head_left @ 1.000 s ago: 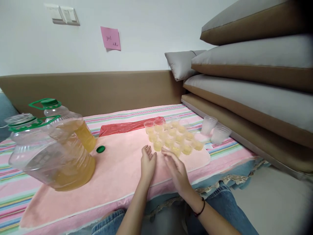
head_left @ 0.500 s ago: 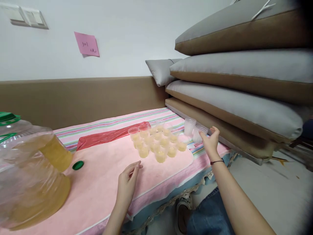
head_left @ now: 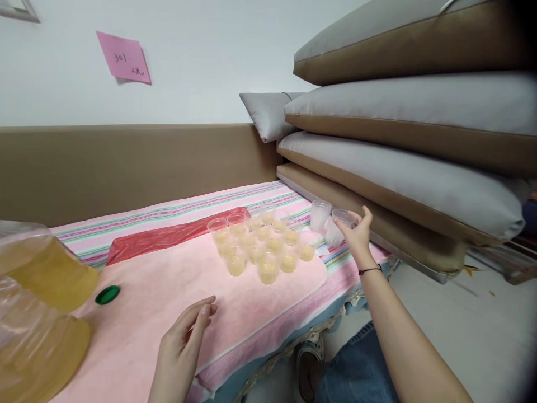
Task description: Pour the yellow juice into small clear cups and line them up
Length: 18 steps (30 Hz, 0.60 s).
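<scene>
My right hand [head_left: 357,232] is at the right end of the bed, its thumb and fingers around the rim of a stack of clear plastic cups [head_left: 336,232]. A second stack of plastic cups [head_left: 320,215] stands just left of it. Several clear cups of pale yellow drink [head_left: 268,267] are grouped on the pink towel [head_left: 168,291]. My left hand [head_left: 187,330] hovers over the towel in front of them, fingers loosely bent, thumb a little apart, holding nothing.
Two large clear jugs of yellow drink [head_left: 50,271] stand at the left, near a green cap [head_left: 107,294]. A red plastic bag [head_left: 168,238] lies behind the cups. Stacked grey and brown cushions [head_left: 403,157] rise at the right. A pink note [head_left: 123,57] is on the wall.
The view has shifted right and slightly down. My left hand has moved left and closer to me. My right hand stays at the same cup stack.
</scene>
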Each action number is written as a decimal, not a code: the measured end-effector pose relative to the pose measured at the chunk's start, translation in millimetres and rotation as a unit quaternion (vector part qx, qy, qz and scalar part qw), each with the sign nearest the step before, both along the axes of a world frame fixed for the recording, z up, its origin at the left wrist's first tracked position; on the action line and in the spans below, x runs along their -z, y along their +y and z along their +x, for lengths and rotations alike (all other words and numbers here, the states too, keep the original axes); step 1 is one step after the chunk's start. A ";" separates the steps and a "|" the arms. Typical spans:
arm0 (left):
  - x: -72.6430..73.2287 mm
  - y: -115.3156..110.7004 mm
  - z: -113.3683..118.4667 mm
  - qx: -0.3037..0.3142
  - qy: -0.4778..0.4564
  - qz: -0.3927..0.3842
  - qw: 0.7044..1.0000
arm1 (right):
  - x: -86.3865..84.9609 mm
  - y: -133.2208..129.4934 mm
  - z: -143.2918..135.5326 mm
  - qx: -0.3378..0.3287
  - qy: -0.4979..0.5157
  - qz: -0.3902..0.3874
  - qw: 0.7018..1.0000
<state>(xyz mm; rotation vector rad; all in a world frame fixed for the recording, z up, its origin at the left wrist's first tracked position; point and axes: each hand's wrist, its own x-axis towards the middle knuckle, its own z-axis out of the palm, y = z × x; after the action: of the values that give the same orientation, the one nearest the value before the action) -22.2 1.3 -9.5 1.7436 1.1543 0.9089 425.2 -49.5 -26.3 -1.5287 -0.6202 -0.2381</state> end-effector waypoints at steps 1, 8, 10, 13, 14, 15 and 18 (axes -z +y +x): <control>-1.0 -1.1 -0.5 -0.002 0.002 0.001 1.000 | -4.5 -1.0 -1.1 -0.001 -0.005 0.013 1.000; -1.6 -3.1 -8.2 -0.004 0.005 0.003 1.000 | -54.2 -16.7 -32.6 -0.035 -0.056 0.095 0.993; -0.3 -3.0 -11.2 -0.001 0.000 0.002 1.000 | -65.9 -20.1 -53.6 -0.064 -0.071 0.107 0.990; 0.3 -3.8 -14.7 0.003 -0.009 0.006 1.000 | -76.5 -19.5 -96.6 -0.132 -0.098 0.114 0.980; 0.0 -4.5 -15.6 0.003 -0.012 0.009 1.000 | -77.9 -18.0 -113.4 -0.161 -0.107 0.111 0.975; -0.5 -5.2 -16.5 0.003 -0.015 0.012 1.000 | -78.1 -16.0 -130.9 -0.193 -0.115 0.103 0.969; -2.4 -8.1 -19.2 -0.001 -0.022 0.017 1.000 | -71.2 -9.2 -184.4 -0.303 -0.115 0.058 0.944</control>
<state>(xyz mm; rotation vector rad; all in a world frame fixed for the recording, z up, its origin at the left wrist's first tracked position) -41.4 -6.8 -7.1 1.7411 1.1178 0.9685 240.9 -58.7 44.9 -1.1387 -1.2076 0.0224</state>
